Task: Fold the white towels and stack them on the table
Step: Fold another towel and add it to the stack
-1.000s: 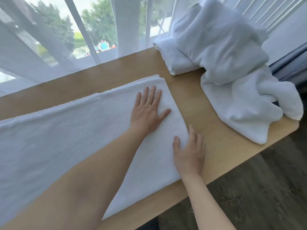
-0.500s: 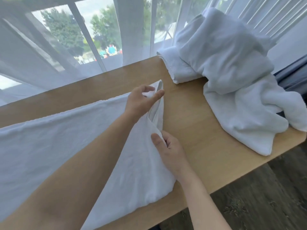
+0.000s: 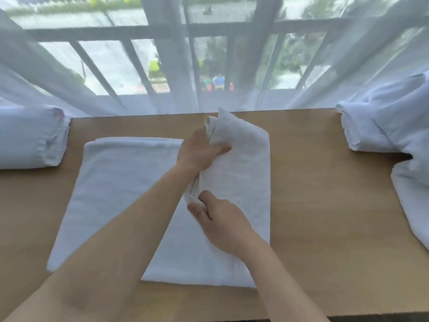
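Far out to the left of both hands, a folded white bundle [image 3: 30, 138] rests at the left end of the wooden table [image 3: 325, 205], partly hanging past its edge. No container is visible; everything sits directly on the tabletop.

Nearer, the white towel [image 3: 120, 194] lies flat on the table, its single-layer part spreading out to the left of the left forearm and passing beneath it. The towel's right part is doubled over, and its loose end is lifted off the layer below.

The left hand [image 3: 199, 152] grips the far corner of that lifted end, thumb on top and fingers tucked under the cloth, so the corner stands up in a bunched peak just beyond the hand, near the far table edge. The right hand [image 3: 220, 219] pinches the near corner of the same lifted edge between thumb and curled fingers, just nearer the person than the left hand. The two hands are a little apart, both clamped on the same towel edge, which runs slack between them.

Well to the right of the right hand, a heap of unfolded white towels [image 3: 392, 135] sits at the right end of the table, one of them draping over the right side. Beyond the hands, a sheer curtain [image 3: 162, 77] hangs before a barred window.
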{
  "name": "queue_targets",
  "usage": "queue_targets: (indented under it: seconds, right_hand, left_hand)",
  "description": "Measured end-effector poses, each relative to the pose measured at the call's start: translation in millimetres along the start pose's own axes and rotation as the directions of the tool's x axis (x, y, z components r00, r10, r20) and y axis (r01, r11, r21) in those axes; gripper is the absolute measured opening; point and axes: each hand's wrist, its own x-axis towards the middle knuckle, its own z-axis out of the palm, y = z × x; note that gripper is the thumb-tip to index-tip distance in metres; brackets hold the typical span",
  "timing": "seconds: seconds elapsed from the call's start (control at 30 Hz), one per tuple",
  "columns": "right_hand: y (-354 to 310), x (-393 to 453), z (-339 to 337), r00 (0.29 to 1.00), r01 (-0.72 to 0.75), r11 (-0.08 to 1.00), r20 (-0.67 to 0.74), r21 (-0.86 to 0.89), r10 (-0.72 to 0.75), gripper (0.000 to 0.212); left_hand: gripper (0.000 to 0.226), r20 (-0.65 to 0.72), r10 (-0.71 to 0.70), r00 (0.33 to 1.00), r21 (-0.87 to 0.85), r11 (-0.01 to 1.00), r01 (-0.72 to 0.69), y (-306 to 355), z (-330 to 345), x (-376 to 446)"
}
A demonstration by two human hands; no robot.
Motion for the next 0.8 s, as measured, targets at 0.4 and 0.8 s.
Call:
queue_targets:
  seconds: [0.4, 0.8]
  right_hand:
    - [-175.3, 71.8, 158.6, 0.996, -0.046, 0.999, -0.071, -0.008, 0.045, 0.04]
    - [-157.7, 104.0, 254.2, 0.943, -0.283, 0.822, -0.012, 0.494, 0.331, 0.009]
  left_hand:
    - [0.025, -0.113, -0.161, 0.98, -0.512, 0.855, 0.082, -161.0, -195.6, -27.2]
    - [0.043, -0.148, -0.284, 0.947, -0.444, 0.875, 0.193, -290.3, -196.8, -44.0]
